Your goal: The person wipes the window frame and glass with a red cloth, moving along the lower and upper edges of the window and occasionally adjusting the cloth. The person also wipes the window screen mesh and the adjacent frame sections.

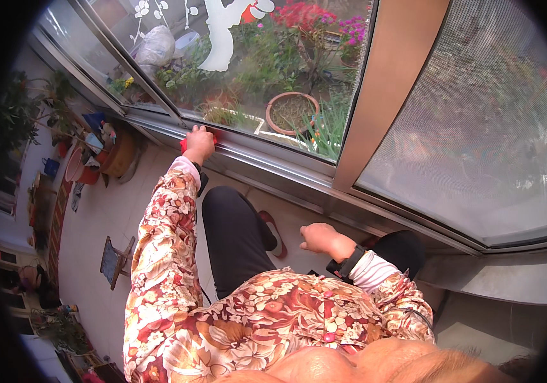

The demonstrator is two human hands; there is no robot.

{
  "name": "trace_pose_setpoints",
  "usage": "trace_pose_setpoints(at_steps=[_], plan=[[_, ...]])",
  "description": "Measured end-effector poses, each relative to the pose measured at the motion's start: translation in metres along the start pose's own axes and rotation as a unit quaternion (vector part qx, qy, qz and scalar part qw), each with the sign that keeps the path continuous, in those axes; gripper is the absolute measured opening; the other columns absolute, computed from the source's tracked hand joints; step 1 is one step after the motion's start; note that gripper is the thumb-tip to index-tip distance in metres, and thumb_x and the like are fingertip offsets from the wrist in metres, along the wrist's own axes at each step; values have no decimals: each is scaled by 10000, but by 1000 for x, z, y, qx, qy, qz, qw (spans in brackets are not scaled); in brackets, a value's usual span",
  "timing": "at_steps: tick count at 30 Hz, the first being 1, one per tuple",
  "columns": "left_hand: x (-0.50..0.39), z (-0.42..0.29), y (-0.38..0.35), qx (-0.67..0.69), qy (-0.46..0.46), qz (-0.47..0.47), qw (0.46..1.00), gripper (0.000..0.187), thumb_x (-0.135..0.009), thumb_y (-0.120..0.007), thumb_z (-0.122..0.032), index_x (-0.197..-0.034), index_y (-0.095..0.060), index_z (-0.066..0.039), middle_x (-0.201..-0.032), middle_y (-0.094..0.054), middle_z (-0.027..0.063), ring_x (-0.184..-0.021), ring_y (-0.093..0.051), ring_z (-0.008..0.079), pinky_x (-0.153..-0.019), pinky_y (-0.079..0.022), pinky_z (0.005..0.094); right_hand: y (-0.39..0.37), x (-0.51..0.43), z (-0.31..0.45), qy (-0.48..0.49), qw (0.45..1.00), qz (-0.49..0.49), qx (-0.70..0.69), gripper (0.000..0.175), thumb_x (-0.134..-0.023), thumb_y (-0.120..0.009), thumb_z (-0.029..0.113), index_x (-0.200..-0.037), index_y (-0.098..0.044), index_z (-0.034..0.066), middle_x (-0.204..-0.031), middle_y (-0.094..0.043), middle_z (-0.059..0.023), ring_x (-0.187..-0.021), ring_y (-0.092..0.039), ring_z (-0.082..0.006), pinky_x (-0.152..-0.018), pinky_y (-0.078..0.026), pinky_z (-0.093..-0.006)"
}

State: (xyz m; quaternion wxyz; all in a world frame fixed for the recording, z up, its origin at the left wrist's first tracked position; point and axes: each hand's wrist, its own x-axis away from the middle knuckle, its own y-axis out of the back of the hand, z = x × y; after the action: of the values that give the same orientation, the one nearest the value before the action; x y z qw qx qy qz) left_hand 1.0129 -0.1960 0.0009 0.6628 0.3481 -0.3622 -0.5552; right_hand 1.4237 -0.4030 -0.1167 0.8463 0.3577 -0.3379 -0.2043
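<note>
My left hand (200, 145) presses a red cloth (184, 145) against the metal sill track (235, 146) at the foot of a sliding glass window. Only edges of the cloth show beside the fingers. Above that hand rises the glass pane (254, 86), which bears a white decal (216, 43) and has potted plants behind it. My right hand (321, 238) hangs in front of my body with its fingers curled; it touches neither frame nor glass, and nothing shows in it.
A mesh screen panel (474, 143) stands at the right, beyond a wide metal post (393, 91). A small folding stool (116, 262) is on the tiled floor at the left. Plant pots (119, 153) stand near the wall, and a light ledge (503, 280) is at the lower right.
</note>
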Motion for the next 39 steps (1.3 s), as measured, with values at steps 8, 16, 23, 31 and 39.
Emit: trace_pose_setpoints(at_steps=[8, 16, 23, 31, 39], plan=[[45, -76, 22, 33, -81, -66, 994, 258, -898, -629, -189, -1081, -800, -127, -1280, -642, 104, -1305, -551, 346, -1009, -501, 520, -8, -3, -6, 1, 1000, -19, 12, 382, -898, -762, 348, -1084, -779, 14, -1114, -767, -203, -1079, -728, -392, -937, -584, -485], [103, -175, 61, 80, -202, -112, 970, 262, -892, -638, -186, -1098, -797, -158, -1226, -654, 63, -1267, -560, 311, -960, -485, 483, -16, -2, -19, -7, 999, -31, 18, 397, -888, -768, 370, -1081, -801, 24, -1100, -770, -203, -1064, -732, -383, -942, -579, -486], [147, -263, 92, 112, -320, -148, 929, 241, -882, -644, -168, -1083, -777, -161, -1181, -651, 55, -1214, -575, 310, -932, -486, 476, -25, -11, -38, -17, 999, -5, 49, 399, -862, -758, 371, -1034, -810, 15, -1053, -780, -197, -1036, -743, -376, -922, -582, -484], [151, -268, 91, 181, -335, -147, 913, 281, -849, -661, -125, -1087, -778, -219, -1168, -665, 19, -1212, -570, 299, -939, -492, 488, -28, -25, -48, 3, 998, 16, 64, 516, -895, -760, 437, -1201, -743, 23, -1173, -750, -209, -1103, -708, -399, -966, -548, -489], [119, -199, 59, 446, -361, -187, 798, 372, -786, -732, -67, -1136, -774, -188, -1138, -712, 66, -1149, -623, 331, -1017, -507, 419, 6, 14, -19, -40, 999, -3, 23, 550, -928, -743, 425, -1297, -697, 20, -1234, -727, -225, -1162, -683, -415, -999, -539, -482]])
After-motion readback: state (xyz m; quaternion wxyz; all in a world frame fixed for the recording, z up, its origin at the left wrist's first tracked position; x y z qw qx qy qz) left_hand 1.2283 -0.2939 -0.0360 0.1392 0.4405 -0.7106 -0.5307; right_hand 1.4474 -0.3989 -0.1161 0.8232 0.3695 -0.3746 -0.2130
